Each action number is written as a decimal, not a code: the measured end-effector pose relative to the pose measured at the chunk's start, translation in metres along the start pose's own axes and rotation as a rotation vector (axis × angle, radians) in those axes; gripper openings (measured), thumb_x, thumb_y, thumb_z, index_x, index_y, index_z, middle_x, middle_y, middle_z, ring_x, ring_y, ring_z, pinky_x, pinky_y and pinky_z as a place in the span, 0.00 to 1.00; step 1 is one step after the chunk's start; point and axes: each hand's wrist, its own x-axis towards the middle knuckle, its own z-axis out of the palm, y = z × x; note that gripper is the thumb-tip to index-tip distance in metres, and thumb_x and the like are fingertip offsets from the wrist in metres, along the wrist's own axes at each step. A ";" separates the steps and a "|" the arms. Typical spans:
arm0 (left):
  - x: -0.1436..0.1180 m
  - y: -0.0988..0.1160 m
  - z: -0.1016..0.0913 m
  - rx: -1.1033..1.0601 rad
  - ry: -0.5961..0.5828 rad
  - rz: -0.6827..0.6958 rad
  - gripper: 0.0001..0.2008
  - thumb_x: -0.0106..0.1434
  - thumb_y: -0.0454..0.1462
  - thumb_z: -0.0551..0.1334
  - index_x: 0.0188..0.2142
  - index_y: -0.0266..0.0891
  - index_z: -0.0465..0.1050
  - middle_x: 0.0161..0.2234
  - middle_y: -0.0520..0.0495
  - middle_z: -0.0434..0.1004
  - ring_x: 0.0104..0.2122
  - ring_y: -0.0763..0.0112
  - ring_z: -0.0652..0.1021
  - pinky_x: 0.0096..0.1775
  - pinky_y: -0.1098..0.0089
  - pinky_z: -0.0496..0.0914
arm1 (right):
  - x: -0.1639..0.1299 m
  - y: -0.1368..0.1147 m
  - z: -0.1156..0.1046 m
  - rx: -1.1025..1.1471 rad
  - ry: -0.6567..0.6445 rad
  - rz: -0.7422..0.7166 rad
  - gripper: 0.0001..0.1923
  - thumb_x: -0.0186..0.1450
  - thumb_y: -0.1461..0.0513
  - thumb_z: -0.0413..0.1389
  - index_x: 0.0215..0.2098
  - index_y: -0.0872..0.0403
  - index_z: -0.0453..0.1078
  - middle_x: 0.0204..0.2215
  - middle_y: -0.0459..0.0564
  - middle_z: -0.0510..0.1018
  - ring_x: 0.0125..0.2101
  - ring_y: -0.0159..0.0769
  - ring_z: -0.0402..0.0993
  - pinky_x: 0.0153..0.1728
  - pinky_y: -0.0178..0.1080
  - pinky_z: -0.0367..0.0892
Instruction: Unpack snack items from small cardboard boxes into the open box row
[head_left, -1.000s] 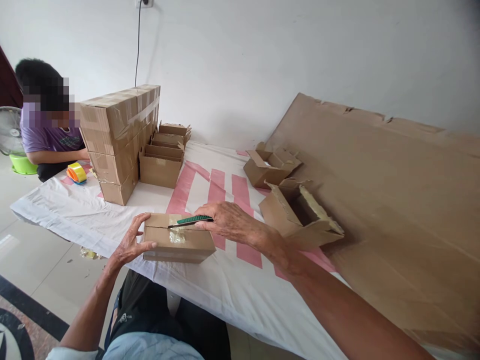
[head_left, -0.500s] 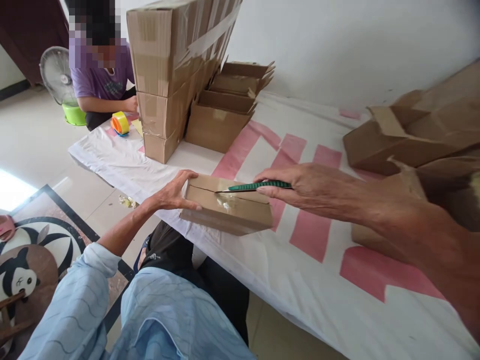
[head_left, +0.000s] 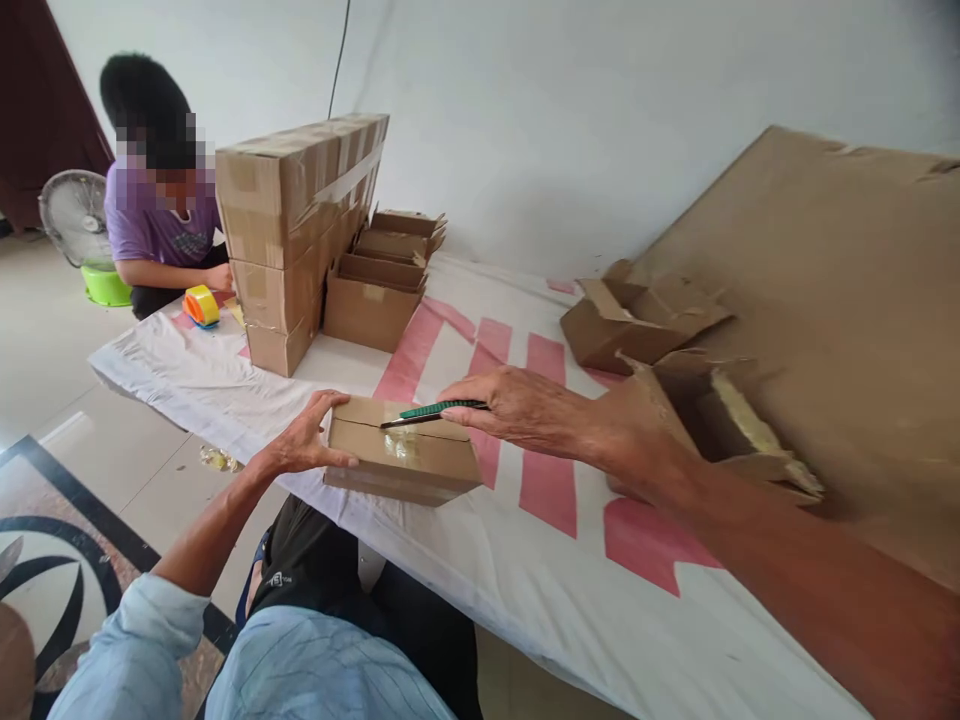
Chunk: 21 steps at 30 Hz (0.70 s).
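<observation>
Left grip: my left hand (head_left: 304,445) was closed around the near-left end of the small box (head_left: 401,455), fingers on its top, thumb along its front face.
Right grip: my right hand (head_left: 525,408) was pinched shut on the green-handled cutter (head_left: 431,411), whose tip rested on the taped seam along the box's top.
Small box: it lay flat and shut close to the near edge of the surface (head_left: 525,560), just above my lap — one corner nearly at the drop.
Edges and room: bare cloth lay to the right of the box, well apart from other things; behind it an open stretch ran back to the stacked boxes.
Surface: it was covered in a white sheet with pink bars, its left end hanging over the tiled floor (head_left: 90,420).
Room: a plain white wall (head_left: 562,130) stood behind, with a dark cord (head_left: 339,55) hanging down it.
Stack: taped boxes (head_left: 289,235) stood piled at the far left, with a row of open boxes (head_left: 382,280) just beside them.
Right side: two torn open boxes (head_left: 637,325) lay near my right forearm, beside a big cardboard sheet (head_left: 840,300) leaning up toward the wall — the nearer box was touching my arm's line.
Beyond: a person in a purple shirt (head_left: 150,225) sat at the far left corner, a tape roll (head_left: 200,305) near their hand, a fan (head_left: 71,215) behind.
</observation>
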 end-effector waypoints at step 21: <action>0.000 -0.003 -0.001 -0.003 -0.003 -0.021 0.52 0.54 0.59 0.77 0.72 0.48 0.62 0.71 0.34 0.58 0.69 0.38 0.65 0.56 0.47 0.76 | 0.000 -0.026 -0.011 -0.181 -0.015 0.005 0.15 0.75 0.56 0.54 0.44 0.46 0.85 0.35 0.48 0.86 0.37 0.42 0.80 0.37 0.39 0.65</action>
